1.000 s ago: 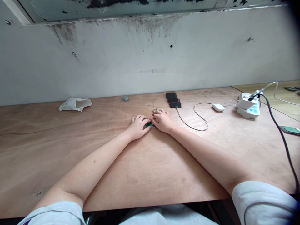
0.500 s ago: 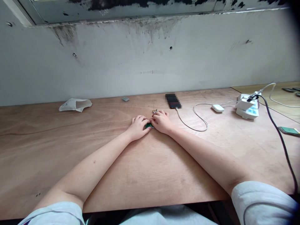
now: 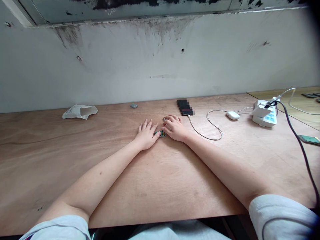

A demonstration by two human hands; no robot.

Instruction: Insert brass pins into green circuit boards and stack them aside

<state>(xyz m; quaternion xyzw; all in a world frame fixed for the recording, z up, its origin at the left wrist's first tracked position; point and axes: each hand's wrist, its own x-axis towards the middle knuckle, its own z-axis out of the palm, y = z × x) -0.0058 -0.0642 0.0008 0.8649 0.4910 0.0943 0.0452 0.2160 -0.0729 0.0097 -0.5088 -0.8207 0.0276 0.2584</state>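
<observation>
A small green circuit board (image 3: 163,134) lies on the wooden table between my hands. My left hand (image 3: 146,136) rests flat with its fingers spread, and its thumb reaches over the board's left part. My right hand (image 3: 175,128) hovers low at the board's right side, its fingers loosely bent and apart; I make out nothing held in them. Just beyond its fingertips is a small piece with a brass-coloured end (image 3: 164,119), partly covered by the hand.
Behind lie a phone (image 3: 185,108) on a white cable (image 3: 200,136), a small grey block (image 3: 133,105) and a crumpled white bag (image 3: 80,111). To the right are a white case (image 3: 232,115), a power strip with plugs (image 3: 265,115), a black cord (image 3: 296,133) and a green-faced flat item (image 3: 310,139).
My left fingers have spread out flat from a curled hold. My right hand has drawn slightly right and off the board, uncovering more of it and covering more of the small brass-ended pieces.
</observation>
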